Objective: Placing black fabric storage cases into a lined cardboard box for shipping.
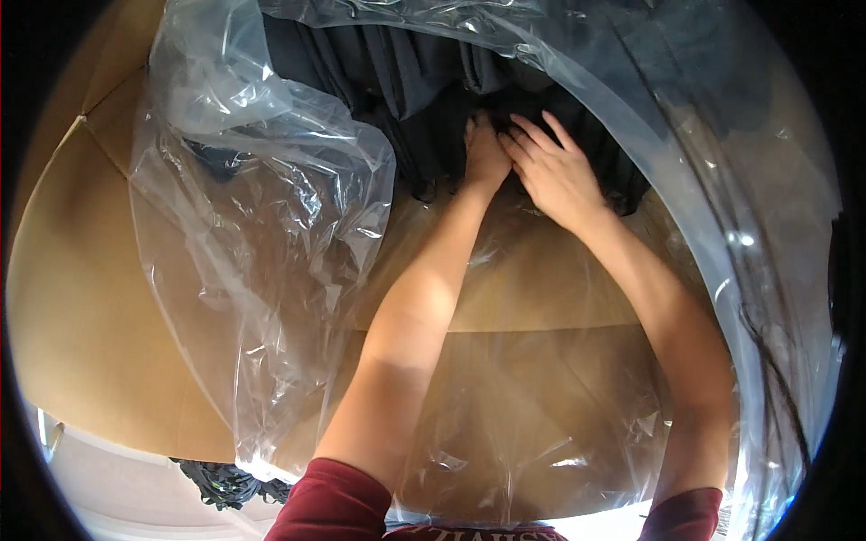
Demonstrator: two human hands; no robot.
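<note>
Dark black cloth pieces [397, 68], folded and standing in a packed row, fill the far part of a big cardboard box [541, 370] with a clear plastic liner. My left hand [487, 158] reaches in among them, its fingers bent and closed against the dark cloth; the fingertips are partly hidden. Just to its right, my right hand [555, 176] lies on the cloth with fingers stretched out and slightly apart, its near edge by the left hand. The kind of garment cannot be made out.
Loose clear plastic sheeting [280, 207] hangs over the left side, and more plastic [722, 180] curves down the right side. A cardboard flap [99, 298] stands out at the left. Below it, a dark patterned bundle [225, 482] lies on the pale floor.
</note>
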